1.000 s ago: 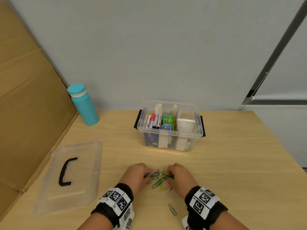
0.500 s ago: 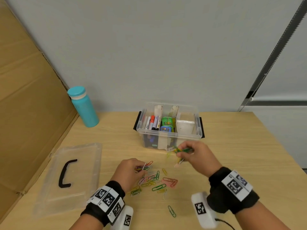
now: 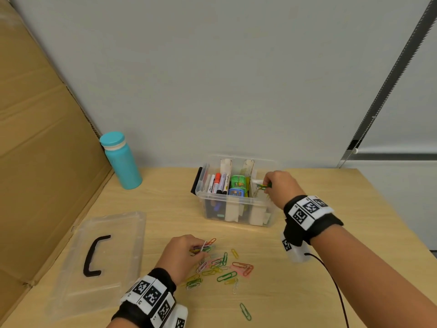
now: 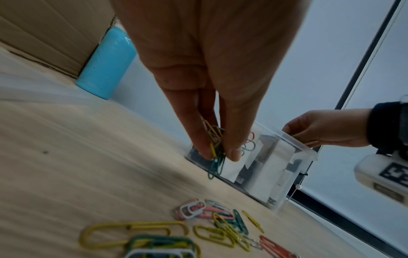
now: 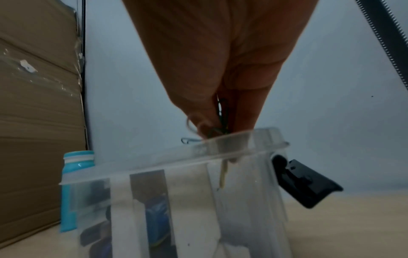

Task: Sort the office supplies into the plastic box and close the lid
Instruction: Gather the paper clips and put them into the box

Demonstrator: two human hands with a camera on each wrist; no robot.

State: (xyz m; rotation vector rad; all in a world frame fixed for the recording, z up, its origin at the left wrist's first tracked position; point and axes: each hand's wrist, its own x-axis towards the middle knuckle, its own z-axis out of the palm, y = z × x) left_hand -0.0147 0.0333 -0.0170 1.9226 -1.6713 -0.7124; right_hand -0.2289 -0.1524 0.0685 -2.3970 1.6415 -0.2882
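Observation:
The clear plastic box (image 3: 236, 210) stands open at the table's back, with markers and small items between card dividers. My right hand (image 3: 268, 185) is over its right compartment and pinches a bunch of paper clips (image 5: 220, 120) just above the rim (image 5: 232, 139). My left hand (image 3: 201, 248) hovers low over the table and pinches another bunch of coloured clips (image 4: 215, 151). Several loose paper clips (image 3: 224, 268) lie scattered on the wood below it. The clear lid (image 3: 101, 256) with a black handle lies flat at the left.
A teal bottle (image 3: 121, 162) stands at the back left beside a cardboard sheet (image 3: 35, 162) leaning along the table's left edge. One green clip (image 3: 246, 311) lies alone near the front. A black cable (image 3: 335, 292) trails from my right wrist.
My right hand has lifted its bunch of clips from the pile and carried it back to the box's right compartment. My left hand has drawn slightly left, still holding clips.

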